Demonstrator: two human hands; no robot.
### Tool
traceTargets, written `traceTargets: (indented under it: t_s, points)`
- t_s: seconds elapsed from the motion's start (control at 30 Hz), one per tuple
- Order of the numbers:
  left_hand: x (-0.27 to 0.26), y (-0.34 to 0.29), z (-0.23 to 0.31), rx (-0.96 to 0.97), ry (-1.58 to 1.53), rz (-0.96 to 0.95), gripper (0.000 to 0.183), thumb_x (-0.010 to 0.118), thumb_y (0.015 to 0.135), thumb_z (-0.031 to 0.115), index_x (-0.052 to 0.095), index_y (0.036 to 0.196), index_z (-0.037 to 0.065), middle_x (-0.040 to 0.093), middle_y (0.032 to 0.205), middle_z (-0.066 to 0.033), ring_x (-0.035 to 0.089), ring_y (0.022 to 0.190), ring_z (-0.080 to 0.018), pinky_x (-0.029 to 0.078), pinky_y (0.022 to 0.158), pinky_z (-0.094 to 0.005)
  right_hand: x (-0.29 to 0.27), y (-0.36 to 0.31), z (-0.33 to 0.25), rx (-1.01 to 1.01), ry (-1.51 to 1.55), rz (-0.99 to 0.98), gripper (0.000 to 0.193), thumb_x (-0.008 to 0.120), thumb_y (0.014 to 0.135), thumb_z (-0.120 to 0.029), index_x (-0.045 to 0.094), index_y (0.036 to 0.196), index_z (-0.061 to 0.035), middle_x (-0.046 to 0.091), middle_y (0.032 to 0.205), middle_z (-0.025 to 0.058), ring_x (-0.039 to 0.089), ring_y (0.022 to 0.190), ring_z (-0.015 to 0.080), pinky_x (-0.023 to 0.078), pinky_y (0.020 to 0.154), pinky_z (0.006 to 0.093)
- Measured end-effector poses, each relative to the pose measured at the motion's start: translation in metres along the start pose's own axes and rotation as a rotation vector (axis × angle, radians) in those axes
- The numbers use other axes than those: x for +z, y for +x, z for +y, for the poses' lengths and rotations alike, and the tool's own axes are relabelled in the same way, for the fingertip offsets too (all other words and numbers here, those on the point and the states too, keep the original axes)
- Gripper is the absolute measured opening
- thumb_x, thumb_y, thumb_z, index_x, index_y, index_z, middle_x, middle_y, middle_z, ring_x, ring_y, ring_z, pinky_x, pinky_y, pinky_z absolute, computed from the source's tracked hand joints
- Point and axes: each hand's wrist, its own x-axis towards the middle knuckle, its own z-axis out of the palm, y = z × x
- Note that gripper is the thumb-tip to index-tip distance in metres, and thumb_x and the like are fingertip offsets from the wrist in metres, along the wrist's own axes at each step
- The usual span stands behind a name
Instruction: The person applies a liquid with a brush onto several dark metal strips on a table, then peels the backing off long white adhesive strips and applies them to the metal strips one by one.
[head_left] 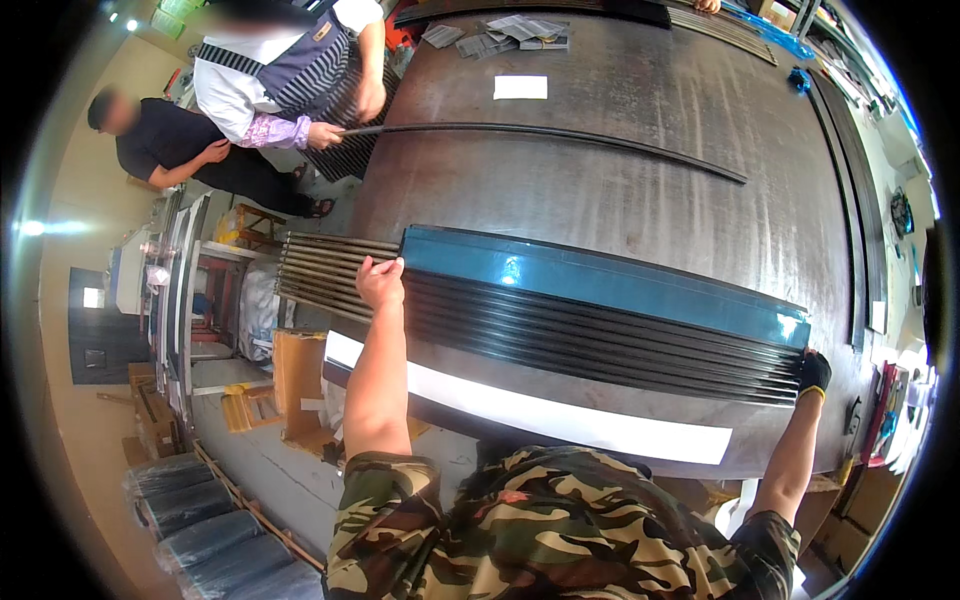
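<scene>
A stack of long black strips (600, 330) lies across a dark metal table (640, 190), beside a long teal-blue strip (600, 280) with a glossy film. My left hand (380, 282), bare, grips the left end of the stack where several ridged metal-coloured strips (325, 275) stick out past the table edge. My right hand (814, 375), in a black glove with a yellow cuff, holds the right end of the black strips. A white strip (560, 415) runs along the table's near edge.
At the far left corner a person in a striped apron (300, 70) holds one end of a thin black strip (560, 140) lying on the table. Another person in black (170, 140) stands behind. White paper (520, 87) and leaflets (510, 35) lie far back. Wrapped rolls (210, 530) and wooden stools (250, 405) sit on the floor.
</scene>
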Motion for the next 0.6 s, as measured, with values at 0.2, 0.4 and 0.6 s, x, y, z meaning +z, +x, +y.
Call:
traceTargets:
  t_s: [0.2, 0.4, 0.6]
  points:
    - [-0.007, 0.000, 0.001, -0.017, -0.099, -0.011, 0.024, 0.084, 0.071, 0.027, 0.078, 0.085, 0.009, 0.058, 0.132, -0.0150, 0.051, 0.125, -0.0285, 0.039, 0.106, -0.0373, 0.004, -0.001, 0.003, -0.038, 0.078, -0.011, 0.020, 0.065, 0.091, -0.023, 0.070, 0.092, -0.0041, 0.064, 0.075, 0.0035, 0.059, 0.059, 0.0143, 0.049, 0.053, 0.0295]
    - [-0.003, -0.002, 0.007, 0.024, 0.062, 0.018, 0.022, 0.085, 0.070, 0.029, 0.079, 0.083, 0.012, 0.059, 0.132, -0.0103, 0.048, 0.127, -0.0267, 0.039, 0.106, -0.0379, -0.004, -0.010, -0.009, 0.014, -0.028, -0.079, 0.027, 0.072, 0.086, -0.027, 0.072, 0.098, -0.0022, 0.069, 0.083, 0.0045, 0.063, 0.072, 0.0160, 0.051, 0.065, 0.0310]
    - [-0.011, 0.001, 0.002, 0.008, 0.095, 0.019, 0.023, 0.086, 0.067, 0.031, 0.079, 0.082, 0.014, 0.058, 0.133, -0.0080, 0.048, 0.125, -0.0256, 0.038, 0.106, -0.0377, 0.009, -0.021, -0.019, 0.057, 0.206, -0.090, 0.020, 0.066, 0.091, -0.022, 0.067, 0.091, -0.0024, 0.062, 0.073, 0.0054, 0.060, 0.057, 0.0177, 0.051, 0.050, 0.0316]
